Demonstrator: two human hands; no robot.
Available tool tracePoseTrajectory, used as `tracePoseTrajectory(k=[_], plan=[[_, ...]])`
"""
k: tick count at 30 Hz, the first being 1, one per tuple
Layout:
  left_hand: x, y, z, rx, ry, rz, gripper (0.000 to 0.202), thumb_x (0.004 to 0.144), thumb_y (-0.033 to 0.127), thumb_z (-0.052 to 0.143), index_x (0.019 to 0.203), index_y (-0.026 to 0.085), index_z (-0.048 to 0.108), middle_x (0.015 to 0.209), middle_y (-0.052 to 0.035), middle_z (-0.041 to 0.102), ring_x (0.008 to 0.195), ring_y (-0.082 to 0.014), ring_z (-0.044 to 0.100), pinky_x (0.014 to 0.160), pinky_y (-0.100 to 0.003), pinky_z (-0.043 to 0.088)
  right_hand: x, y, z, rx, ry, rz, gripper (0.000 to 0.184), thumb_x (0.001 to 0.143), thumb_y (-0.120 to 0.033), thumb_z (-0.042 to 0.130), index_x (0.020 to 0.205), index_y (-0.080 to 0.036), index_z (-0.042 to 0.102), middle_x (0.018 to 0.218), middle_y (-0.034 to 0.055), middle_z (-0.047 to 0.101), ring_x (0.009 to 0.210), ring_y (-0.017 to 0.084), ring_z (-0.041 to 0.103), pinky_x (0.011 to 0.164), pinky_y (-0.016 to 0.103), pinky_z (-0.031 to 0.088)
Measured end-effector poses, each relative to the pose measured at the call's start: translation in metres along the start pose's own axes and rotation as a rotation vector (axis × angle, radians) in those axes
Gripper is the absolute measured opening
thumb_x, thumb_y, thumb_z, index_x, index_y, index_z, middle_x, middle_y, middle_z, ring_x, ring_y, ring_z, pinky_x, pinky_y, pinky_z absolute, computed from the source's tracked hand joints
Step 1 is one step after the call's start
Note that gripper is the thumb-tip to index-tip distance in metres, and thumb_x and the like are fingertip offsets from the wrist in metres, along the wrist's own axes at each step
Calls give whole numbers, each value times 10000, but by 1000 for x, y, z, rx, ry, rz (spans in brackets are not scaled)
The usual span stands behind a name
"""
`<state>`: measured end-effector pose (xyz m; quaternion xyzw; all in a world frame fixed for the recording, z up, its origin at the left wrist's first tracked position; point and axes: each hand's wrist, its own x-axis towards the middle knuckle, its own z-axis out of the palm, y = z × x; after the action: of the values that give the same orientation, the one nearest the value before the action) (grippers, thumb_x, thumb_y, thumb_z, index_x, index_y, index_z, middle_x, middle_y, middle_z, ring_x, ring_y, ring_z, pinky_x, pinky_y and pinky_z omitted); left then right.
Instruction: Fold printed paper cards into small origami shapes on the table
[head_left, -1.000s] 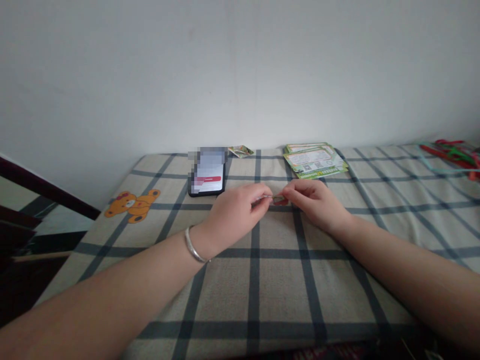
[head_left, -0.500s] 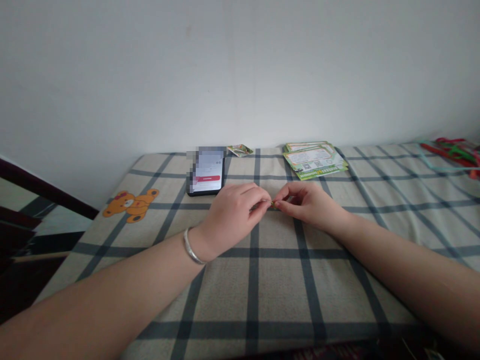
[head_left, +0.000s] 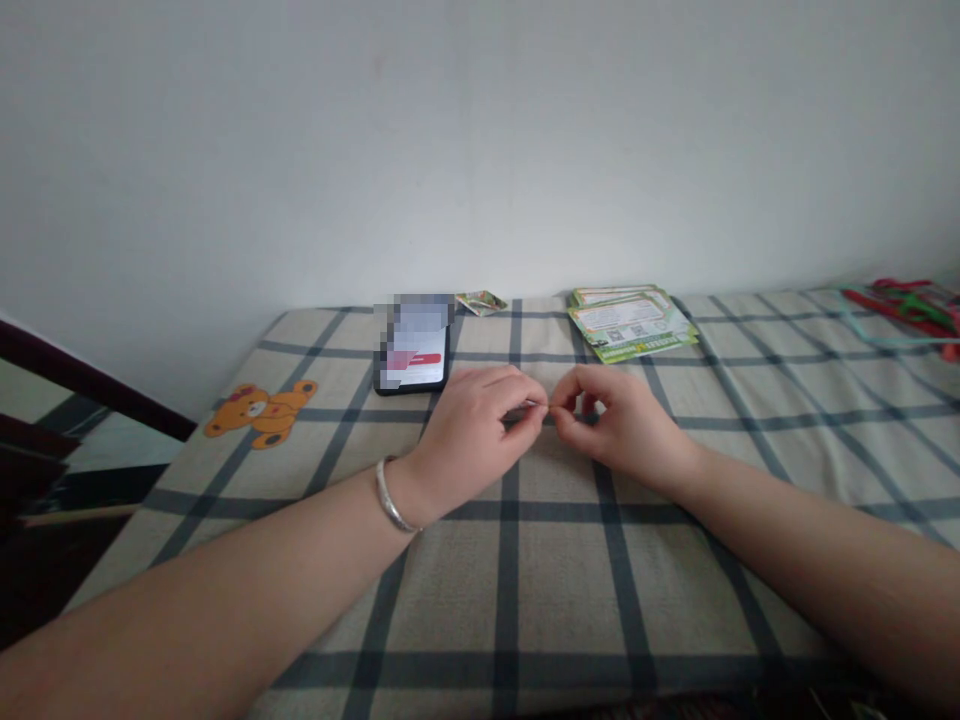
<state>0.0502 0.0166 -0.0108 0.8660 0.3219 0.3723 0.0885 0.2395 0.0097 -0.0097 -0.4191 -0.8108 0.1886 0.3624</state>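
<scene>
My left hand (head_left: 487,425), with a silver bangle (head_left: 393,496) on its wrist, is closed in a pinch over the middle of the checked cloth (head_left: 465,590). Facing it, my right hand (head_left: 619,420) pinches too, thumb against forefinger. The fingertips of both hands almost meet around something thin and tiny, mostly hidden by the fingers; I cannot make out what it is. Just beyond my left hand lies a phone (head_left: 416,345) with a lit screen, partly blurred. Behind my right hand is a stack of green and white printed cards (head_left: 634,322).
A small folded green packet (head_left: 482,302) lies beside the phone near the wall (head_left: 480,150). An orange bear figure (head_left: 262,413) is at the left on the cloth. Red and green items (head_left: 907,305) sit at the far right. Dark wooden furniture (head_left: 90,375) stands past the left edge.
Both hands stay fingertip to fingertip, with the left shifted slightly right. The greenish bit seen between the fingertips before is now hardly visible. The right fingers are more rounded.
</scene>
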Motion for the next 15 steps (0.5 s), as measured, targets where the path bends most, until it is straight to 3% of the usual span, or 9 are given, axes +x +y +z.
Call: tracePoseTrajectory(k=[15], plan=[[1,0,3,-11,-9,-18,112,822,89,569,756,178,580,765,17,624,751,-135,568,722,-299,416,1,8,-4,82,-107,83,54,711,-146,580,731,-194,568,683,-26,582,602,100,503,557,229,406]])
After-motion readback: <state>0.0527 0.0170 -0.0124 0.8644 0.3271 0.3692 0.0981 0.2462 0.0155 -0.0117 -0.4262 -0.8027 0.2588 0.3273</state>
